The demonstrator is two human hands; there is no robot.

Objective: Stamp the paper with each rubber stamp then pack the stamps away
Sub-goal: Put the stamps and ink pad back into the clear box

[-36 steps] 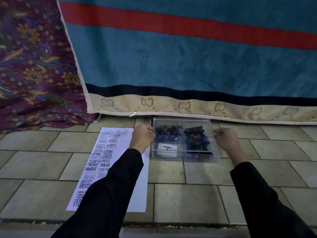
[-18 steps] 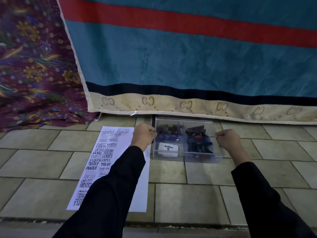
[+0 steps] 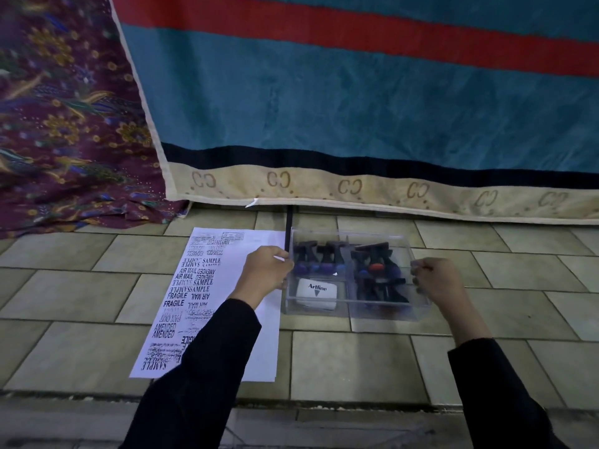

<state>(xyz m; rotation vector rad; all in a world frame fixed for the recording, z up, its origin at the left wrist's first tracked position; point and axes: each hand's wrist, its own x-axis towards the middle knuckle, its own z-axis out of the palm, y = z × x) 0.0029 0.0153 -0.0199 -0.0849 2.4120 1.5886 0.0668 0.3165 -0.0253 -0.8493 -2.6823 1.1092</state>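
clear box (image 3: 382, 314) sits on the tiled floor (image 3: 356, 361), long axis 9 to 3 o'clock, rubber stamps (image 3: 376, 270) inside. left hand (image 3: 264, 270) and right hand (image 3: 437, 280) fingers grasp its end walls. stamped paper (image 3: 264, 351) lies at its 9 o'clock, lengthwise 6 to 12.

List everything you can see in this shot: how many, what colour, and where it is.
clear box: one, transparent, on the floor right of the paper
rubber stamps: several, exact count unclear, black with purple and one red part, inside the box
ink pad: one, white, labelled Artline, front-left in the box
paper: one, white with black stamp marks, on the floor
blanket: one, teal, red stripe, cream border, behind
patterned cloth: one, purple floral, far left
tiled floor: beige, under everything
left hand: black sleeve, grips the box's left side
right hand: black sleeve, grips the box's right side
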